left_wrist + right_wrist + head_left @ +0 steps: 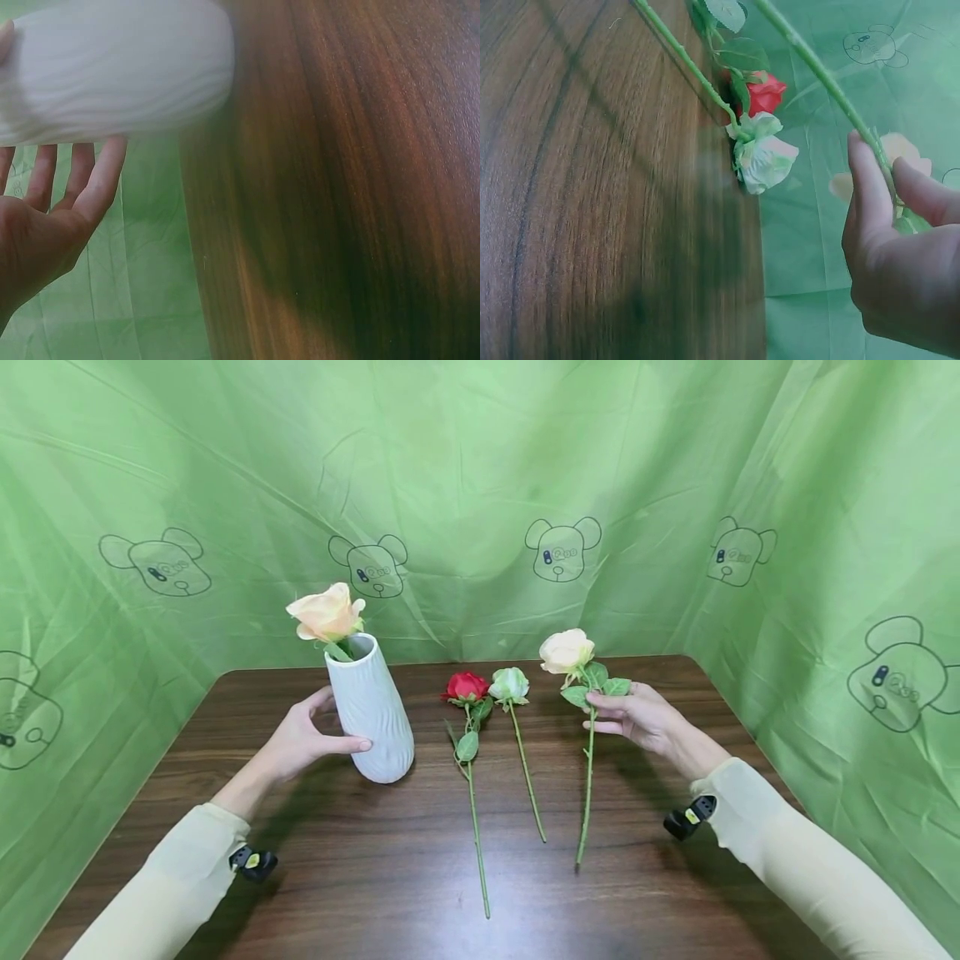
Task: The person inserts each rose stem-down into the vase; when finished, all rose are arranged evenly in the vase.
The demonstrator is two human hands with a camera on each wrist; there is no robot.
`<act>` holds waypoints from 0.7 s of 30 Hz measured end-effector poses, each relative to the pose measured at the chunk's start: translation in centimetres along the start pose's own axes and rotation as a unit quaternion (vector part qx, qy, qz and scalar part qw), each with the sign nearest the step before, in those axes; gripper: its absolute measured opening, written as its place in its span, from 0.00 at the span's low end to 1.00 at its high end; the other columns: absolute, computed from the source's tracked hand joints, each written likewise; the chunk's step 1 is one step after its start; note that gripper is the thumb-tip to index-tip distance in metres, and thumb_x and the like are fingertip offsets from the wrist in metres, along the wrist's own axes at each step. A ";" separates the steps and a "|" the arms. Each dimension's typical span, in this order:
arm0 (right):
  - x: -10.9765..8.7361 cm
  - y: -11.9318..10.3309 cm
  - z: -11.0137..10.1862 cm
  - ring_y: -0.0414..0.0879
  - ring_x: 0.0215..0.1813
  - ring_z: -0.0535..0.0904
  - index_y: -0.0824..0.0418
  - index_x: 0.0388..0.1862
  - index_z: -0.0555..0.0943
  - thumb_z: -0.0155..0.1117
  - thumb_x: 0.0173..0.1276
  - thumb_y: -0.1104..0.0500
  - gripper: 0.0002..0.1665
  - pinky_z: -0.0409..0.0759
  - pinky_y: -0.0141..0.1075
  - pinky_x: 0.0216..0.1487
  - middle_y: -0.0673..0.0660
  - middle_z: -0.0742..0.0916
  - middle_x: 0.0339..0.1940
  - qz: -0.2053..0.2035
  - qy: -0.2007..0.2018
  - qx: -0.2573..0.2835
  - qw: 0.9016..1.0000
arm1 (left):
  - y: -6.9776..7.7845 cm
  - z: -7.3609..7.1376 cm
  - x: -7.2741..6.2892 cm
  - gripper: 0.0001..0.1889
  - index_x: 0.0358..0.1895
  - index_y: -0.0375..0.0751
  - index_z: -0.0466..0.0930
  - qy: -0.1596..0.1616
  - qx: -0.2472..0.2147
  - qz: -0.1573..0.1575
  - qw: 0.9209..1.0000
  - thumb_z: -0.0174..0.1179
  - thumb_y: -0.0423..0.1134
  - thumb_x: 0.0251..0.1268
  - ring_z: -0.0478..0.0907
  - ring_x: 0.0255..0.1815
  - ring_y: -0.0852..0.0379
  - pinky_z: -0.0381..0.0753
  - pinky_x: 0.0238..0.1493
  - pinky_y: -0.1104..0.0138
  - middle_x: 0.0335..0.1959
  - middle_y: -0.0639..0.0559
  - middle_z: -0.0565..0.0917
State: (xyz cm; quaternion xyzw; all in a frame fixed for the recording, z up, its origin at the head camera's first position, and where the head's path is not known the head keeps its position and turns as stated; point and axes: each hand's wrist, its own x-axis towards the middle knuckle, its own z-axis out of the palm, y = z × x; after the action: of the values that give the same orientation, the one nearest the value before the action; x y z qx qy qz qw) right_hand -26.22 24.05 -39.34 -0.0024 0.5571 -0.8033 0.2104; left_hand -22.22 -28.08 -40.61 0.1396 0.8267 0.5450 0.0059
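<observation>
My left hand (303,742) grips a white ribbed vase (377,718), thumb on its near side and fingers around the far side. The vase leans to the left, and a peach rose (327,613) stands in its mouth. In the left wrist view the vase (120,71) lies across the top, with fingertips along its edge. At the right, my right hand (645,718) pinches the stem of a cream rose (567,652) just under its leaves. That stem (821,71) runs between thumb and fingers in the right wrist view.
Between the hands, a red rose (467,687) and a pale green-white rose (510,685) lie on the dark wooden table (360,877), stems toward me. Green cloth (465,485) printed with bear heads hangs behind and at both sides.
</observation>
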 end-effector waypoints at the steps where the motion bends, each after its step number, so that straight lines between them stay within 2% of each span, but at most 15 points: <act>1: 0.0 0.0 0.1 0.47 0.42 0.87 0.67 0.54 0.78 0.56 0.75 0.73 0.12 0.77 0.51 0.59 0.59 0.89 0.41 -0.002 -0.003 0.001 1.000 | 0.0 0.0 0.0 0.41 0.70 0.43 0.71 0.000 0.000 -0.001 1.000 0.81 0.36 0.49 0.78 0.58 0.46 0.81 0.52 0.55 0.58 0.46 0.81; 6: -0.2 0.1 0.5 0.50 0.46 0.87 0.65 0.54 0.79 0.54 0.77 0.72 0.12 0.81 0.45 0.56 0.61 0.89 0.46 0.000 -0.016 0.004 1.000 | 0.0 -0.1 -0.1 0.41 0.70 0.43 0.71 0.000 -0.003 -0.004 1.000 0.81 0.36 0.49 0.77 0.58 0.44 0.82 0.50 0.60 0.58 0.46 0.81; 9: -0.4 -0.1 1.0 0.51 0.47 0.87 0.65 0.55 0.78 0.53 0.78 0.71 0.12 0.81 0.45 0.57 0.61 0.88 0.47 0.006 -0.024 0.006 1.000 | 0.0 0.0 -0.1 0.41 0.69 0.43 0.71 0.001 -0.005 -0.005 1.000 0.81 0.36 0.49 0.77 0.58 0.43 0.82 0.49 0.61 0.58 0.46 0.81; 17: -1.0 -0.8 2.5 0.51 0.47 0.86 0.66 0.54 0.79 0.54 0.76 0.74 0.13 0.80 0.48 0.58 0.60 0.88 0.48 0.017 -0.040 0.007 0.999 | 0.0 -0.1 -0.2 0.41 0.69 0.45 0.72 0.005 0.006 -0.003 1.000 0.81 0.37 0.49 0.78 0.58 0.44 0.78 0.55 0.47 0.57 0.46 0.82; 21: -1.4 -1.0 3.1 0.51 0.47 0.87 0.66 0.54 0.78 0.54 0.75 0.76 0.14 0.79 0.48 0.59 0.61 0.88 0.45 0.028 -0.045 0.000 0.999 | 0.1 0.0 -0.1 0.42 0.70 0.45 0.71 -0.002 0.007 -0.002 1.000 0.81 0.37 0.50 0.79 0.58 0.46 0.78 0.56 0.48 0.58 0.46 0.82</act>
State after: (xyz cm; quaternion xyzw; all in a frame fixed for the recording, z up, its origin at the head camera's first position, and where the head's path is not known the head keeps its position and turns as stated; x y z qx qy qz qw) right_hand -24.51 22.07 -36.98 -0.0236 0.5472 -0.7960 0.2577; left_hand -22.14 -28.07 -40.56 0.1389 0.8308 0.5388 0.0081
